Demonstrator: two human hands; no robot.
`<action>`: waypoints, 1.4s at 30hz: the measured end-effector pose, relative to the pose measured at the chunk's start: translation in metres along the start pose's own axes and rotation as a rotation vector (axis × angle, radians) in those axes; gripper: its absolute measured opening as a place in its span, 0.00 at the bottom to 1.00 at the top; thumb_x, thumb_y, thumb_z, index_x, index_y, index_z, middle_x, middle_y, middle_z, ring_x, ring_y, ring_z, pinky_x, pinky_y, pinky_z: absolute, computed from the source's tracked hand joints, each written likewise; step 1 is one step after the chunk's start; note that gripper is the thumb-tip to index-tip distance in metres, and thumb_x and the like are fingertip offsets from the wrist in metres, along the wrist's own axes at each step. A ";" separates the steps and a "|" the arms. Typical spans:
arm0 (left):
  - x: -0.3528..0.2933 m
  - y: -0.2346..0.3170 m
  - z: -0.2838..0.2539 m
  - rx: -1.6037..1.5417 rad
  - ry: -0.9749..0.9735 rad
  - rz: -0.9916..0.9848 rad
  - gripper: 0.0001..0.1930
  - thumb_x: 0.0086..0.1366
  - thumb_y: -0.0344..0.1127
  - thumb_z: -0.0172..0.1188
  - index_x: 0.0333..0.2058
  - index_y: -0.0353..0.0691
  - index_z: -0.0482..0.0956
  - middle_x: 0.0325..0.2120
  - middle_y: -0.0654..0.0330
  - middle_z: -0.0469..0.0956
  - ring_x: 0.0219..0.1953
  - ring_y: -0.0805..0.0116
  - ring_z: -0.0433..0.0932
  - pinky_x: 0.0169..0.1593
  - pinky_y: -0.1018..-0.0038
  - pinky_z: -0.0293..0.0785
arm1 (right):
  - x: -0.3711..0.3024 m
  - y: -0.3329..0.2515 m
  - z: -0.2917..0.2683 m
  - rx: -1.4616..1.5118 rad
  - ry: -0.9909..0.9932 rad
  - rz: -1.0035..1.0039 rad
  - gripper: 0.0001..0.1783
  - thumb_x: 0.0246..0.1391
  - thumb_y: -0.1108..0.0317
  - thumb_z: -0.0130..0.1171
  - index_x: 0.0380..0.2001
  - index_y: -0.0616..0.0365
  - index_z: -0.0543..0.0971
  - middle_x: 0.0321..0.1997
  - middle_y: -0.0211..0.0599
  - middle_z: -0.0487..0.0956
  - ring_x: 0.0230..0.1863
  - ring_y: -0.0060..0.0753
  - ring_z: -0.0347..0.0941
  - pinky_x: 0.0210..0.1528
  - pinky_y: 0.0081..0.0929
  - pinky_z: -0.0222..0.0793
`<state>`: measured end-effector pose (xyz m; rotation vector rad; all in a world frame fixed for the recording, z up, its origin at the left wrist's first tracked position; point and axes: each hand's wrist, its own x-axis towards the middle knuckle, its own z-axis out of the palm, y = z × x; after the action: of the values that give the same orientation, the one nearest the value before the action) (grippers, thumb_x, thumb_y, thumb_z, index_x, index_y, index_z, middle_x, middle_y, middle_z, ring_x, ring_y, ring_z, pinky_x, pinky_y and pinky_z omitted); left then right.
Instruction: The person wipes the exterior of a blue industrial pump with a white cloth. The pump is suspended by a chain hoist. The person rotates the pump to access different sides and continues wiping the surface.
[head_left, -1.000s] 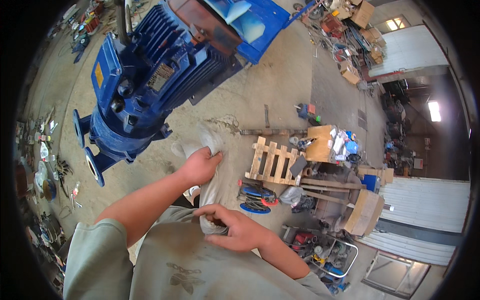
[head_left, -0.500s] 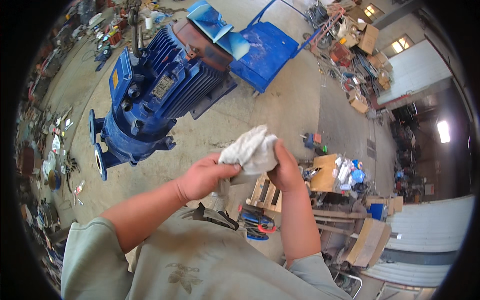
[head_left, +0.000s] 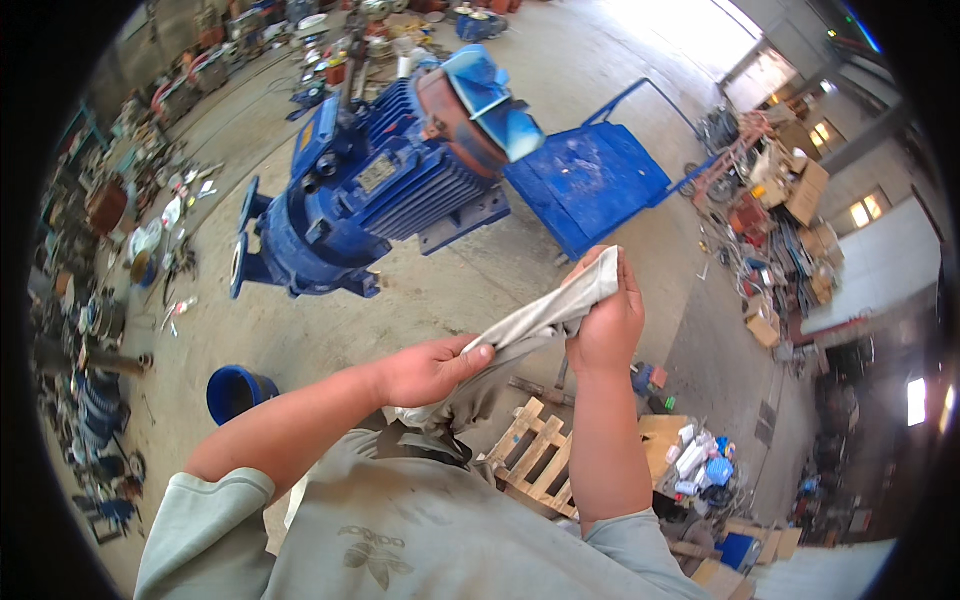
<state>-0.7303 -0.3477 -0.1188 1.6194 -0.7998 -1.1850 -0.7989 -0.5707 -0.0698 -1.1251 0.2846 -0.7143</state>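
A whitish-grey cloth (head_left: 545,312) is stretched slantwise between my two hands, in front of my body. My left hand (head_left: 428,370) grips its lower end, thumb on top. At the upper end my right hand (head_left: 608,325) is closed round the cloth, whose tip sticks up past the fingers. Loose folds hang below my left hand. Beyond my hands, apart from them, is a big blue electric motor with a flanged pump end (head_left: 385,190). Pale blue fan blades (head_left: 487,100) show at its far right end, and a chain (head_left: 352,65) runs up from it.
Right behind the motor stands a blue platform cart (head_left: 590,185). A blue bucket (head_left: 240,390) is on the floor at left, beside my forearm. A wooden pallet (head_left: 535,455) lies near my right forearm. Piled parts (head_left: 105,215) line the left side; cardboard boxes (head_left: 805,195) are at right.
The bunched cloth is now drawn out long between my hands, with the right hand higher. My view has shifted, so the motor appears farther right and the bucket shows.
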 end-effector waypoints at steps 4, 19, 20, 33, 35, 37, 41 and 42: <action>-0.017 -0.004 -0.005 0.290 0.273 0.321 0.61 0.55 0.68 0.75 0.74 0.35 0.52 0.68 0.40 0.63 0.70 0.45 0.66 0.71 0.58 0.64 | -0.025 0.008 0.042 0.291 -0.393 0.218 0.21 0.80 0.55 0.43 0.37 0.56 0.76 0.31 0.30 0.77 0.31 0.21 0.68 0.36 0.22 0.65; 0.015 -0.010 -0.075 -0.177 -0.238 0.038 0.12 0.74 0.41 0.65 0.48 0.40 0.81 0.27 0.66 0.81 0.28 0.79 0.79 0.31 0.76 0.76 | 0.041 -0.055 0.040 0.304 -0.289 0.215 0.12 0.74 0.53 0.57 0.41 0.46 0.68 0.28 0.19 0.56 0.23 0.14 0.49 0.21 0.18 0.48; 0.018 -0.012 -0.081 -0.201 -0.265 0.069 0.12 0.74 0.42 0.64 0.48 0.41 0.81 0.26 0.66 0.80 0.27 0.78 0.78 0.31 0.76 0.75 | 0.050 -0.059 0.031 0.272 -0.262 0.208 0.11 0.73 0.55 0.58 0.42 0.46 0.70 0.28 0.19 0.58 0.22 0.14 0.50 0.20 0.18 0.48; 0.055 -0.041 -0.139 0.129 -0.062 -0.277 0.17 0.74 0.51 0.63 0.45 0.41 0.84 0.22 0.63 0.81 0.26 0.74 0.80 0.34 0.70 0.76 | 0.106 0.078 0.022 -1.548 -1.461 0.176 0.16 0.66 0.50 0.62 0.43 0.51 0.83 0.38 0.42 0.84 0.41 0.53 0.78 0.45 0.47 0.75; 0.050 -0.057 -0.142 -0.068 -0.015 -0.344 0.16 0.75 0.48 0.64 0.46 0.40 0.84 0.23 0.63 0.82 0.27 0.73 0.82 0.35 0.70 0.77 | 0.124 0.083 0.030 -1.522 -1.477 -0.146 0.16 0.66 0.50 0.61 0.42 0.51 0.83 0.37 0.43 0.83 0.41 0.55 0.77 0.44 0.50 0.74; 0.046 -0.072 -0.151 -0.179 0.046 -0.255 0.16 0.75 0.46 0.63 0.47 0.37 0.83 0.24 0.63 0.81 0.27 0.72 0.82 0.35 0.71 0.78 | 0.140 0.087 0.040 -1.473 -1.423 -0.419 0.16 0.66 0.50 0.62 0.41 0.52 0.82 0.37 0.45 0.83 0.41 0.57 0.77 0.43 0.52 0.73; 0.044 -0.101 -0.175 -0.236 0.163 -0.131 0.17 0.76 0.45 0.62 0.48 0.34 0.82 0.25 0.63 0.81 0.29 0.73 0.83 0.36 0.72 0.78 | 0.151 0.100 0.065 -1.436 -1.248 -0.111 0.16 0.65 0.51 0.64 0.40 0.54 0.83 0.35 0.46 0.82 0.41 0.57 0.77 0.41 0.48 0.72; 0.043 -0.107 -0.184 -0.277 0.176 -0.114 0.17 0.76 0.45 0.62 0.47 0.34 0.82 0.26 0.63 0.81 0.29 0.73 0.83 0.36 0.72 0.78 | 0.150 0.104 0.071 -1.434 -1.182 -0.141 0.17 0.65 0.52 0.64 0.38 0.55 0.83 0.34 0.47 0.82 0.40 0.57 0.77 0.41 0.48 0.73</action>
<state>-0.5445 -0.2926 -0.2178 1.5277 -0.4154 -1.1580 -0.6092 -0.5922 -0.1118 -2.7159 -0.4063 0.2863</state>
